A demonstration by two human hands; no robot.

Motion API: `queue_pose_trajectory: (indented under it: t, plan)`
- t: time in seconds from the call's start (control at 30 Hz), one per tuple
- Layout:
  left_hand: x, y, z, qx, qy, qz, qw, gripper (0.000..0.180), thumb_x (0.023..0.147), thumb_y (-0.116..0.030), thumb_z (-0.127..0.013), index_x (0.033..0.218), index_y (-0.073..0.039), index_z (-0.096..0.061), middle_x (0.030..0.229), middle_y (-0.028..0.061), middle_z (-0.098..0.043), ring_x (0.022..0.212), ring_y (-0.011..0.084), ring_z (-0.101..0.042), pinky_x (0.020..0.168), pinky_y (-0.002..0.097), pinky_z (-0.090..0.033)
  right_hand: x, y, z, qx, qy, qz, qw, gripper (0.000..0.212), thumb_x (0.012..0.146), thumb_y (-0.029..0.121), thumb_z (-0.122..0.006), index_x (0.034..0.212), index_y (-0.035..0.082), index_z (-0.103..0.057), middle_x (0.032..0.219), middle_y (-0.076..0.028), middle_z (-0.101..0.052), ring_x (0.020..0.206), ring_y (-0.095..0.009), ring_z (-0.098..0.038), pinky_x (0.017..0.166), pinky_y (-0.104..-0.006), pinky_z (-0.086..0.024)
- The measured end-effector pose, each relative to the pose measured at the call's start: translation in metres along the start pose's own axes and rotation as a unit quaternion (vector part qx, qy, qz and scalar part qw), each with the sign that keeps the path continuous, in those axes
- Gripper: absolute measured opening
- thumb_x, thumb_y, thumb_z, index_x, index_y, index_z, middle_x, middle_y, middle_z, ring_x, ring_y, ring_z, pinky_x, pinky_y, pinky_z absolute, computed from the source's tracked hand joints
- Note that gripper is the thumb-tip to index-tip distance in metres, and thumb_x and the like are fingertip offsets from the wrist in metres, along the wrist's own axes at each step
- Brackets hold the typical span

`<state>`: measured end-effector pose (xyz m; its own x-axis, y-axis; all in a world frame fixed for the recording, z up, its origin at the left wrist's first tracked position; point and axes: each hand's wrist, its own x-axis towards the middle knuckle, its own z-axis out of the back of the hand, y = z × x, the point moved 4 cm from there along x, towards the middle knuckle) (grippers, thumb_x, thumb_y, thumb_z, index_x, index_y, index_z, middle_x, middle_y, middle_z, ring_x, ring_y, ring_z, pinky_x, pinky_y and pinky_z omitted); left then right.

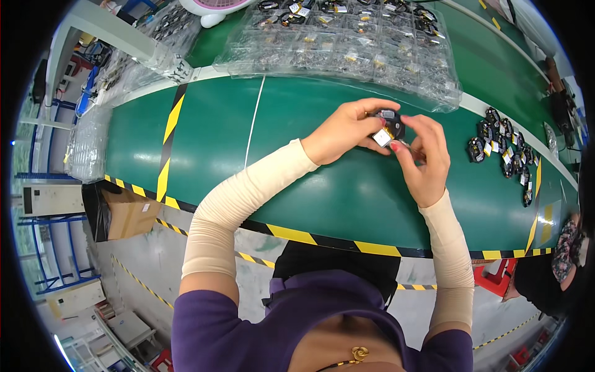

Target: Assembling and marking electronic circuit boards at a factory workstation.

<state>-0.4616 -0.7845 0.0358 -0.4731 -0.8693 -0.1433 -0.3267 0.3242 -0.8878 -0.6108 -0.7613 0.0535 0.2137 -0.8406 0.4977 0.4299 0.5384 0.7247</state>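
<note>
Both hands meet over the green bench, around a small black electronic device with a white-and-silver rectangular piece that looks like a pouch battery. My left hand grips the device from its left, with the thumb on the front and fingers around the edge. On the other side, my right hand has its thumb at the lower edge by the silver piece and its fingertips at the upper right edge. Whether a thin wire or tool lies between the right fingertips is too small to tell.
Beyond my hands lies a clear plastic compartment tray with similar black parts in it. Several more black devices are heaped on the right of the green bench. Stacked clear trays stand at the left end, above a cardboard box.
</note>
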Motion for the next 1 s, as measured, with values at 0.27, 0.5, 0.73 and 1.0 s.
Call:
queue_pose_trajectory:
  t: [0.27, 0.5, 0.73, 1.0]
  plan:
    - [-0.001, 0.001, 0.000, 0.050, 0.017, 0.032, 0.998, 0.035, 0.091, -0.007, -0.043, 0.125, -0.002, -0.036, 0.103, 0.0078, -0.054, 0.092, 0.0148, -0.058, 0.080, 0.0333, -0.054, -0.002, 0.001, -0.009, -0.095, 0.039, 0.103, 0.989, 0.040, 0.069, -0.002, -0.070, 0.106, 0.007, -0.059, 0.097, -0.008, -0.053, 0.064, -0.013, -0.054, 0.050, -0.0222, -0.043]
    - [0.001, 0.002, 0.000, 0.100, 0.049, 0.035, 0.993, 0.039, 0.088, -0.004, -0.045, 0.126, -0.002, -0.035, 0.104, 0.0082, -0.053, 0.089, 0.0144, -0.057, 0.076, 0.0319, -0.055, -0.003, -0.005, -0.003, 0.053, -0.043, -0.025, 0.997, 0.015, 0.084, -0.002, -0.057, 0.098, -0.002, -0.059, 0.081, -0.002, -0.055, 0.064, -0.002, -0.048, 0.052, -0.0161, -0.036]
    - [-0.005, -0.004, -0.012, 0.038, -0.004, -0.005, 0.999, 0.041, 0.083, -0.003, -0.051, 0.123, -0.001, -0.039, 0.091, 0.0077, -0.056, 0.082, 0.0119, -0.058, 0.059, 0.0234, -0.051, -0.004, -0.015, 0.000, 0.188, -0.071, -0.151, 0.968, 0.018, 0.083, -0.003, -0.056, 0.100, 0.000, -0.054, 0.068, 0.003, -0.051, 0.058, 0.001, -0.044, 0.053, -0.0148, -0.034]
    - [-0.007, -0.008, -0.006, 0.330, -0.025, -0.128, 0.935, 0.040, 0.080, 0.002, -0.049, 0.119, -0.005, -0.043, 0.096, 0.0058, -0.059, 0.077, 0.0079, -0.054, 0.063, 0.0233, -0.045, 0.004, -0.019, -0.007, 0.170, -0.076, -0.166, 0.969, 0.017, 0.087, 0.007, -0.056, 0.103, -0.001, -0.057, 0.067, 0.006, -0.048, 0.054, 0.000, -0.037, 0.048, -0.0158, -0.028]
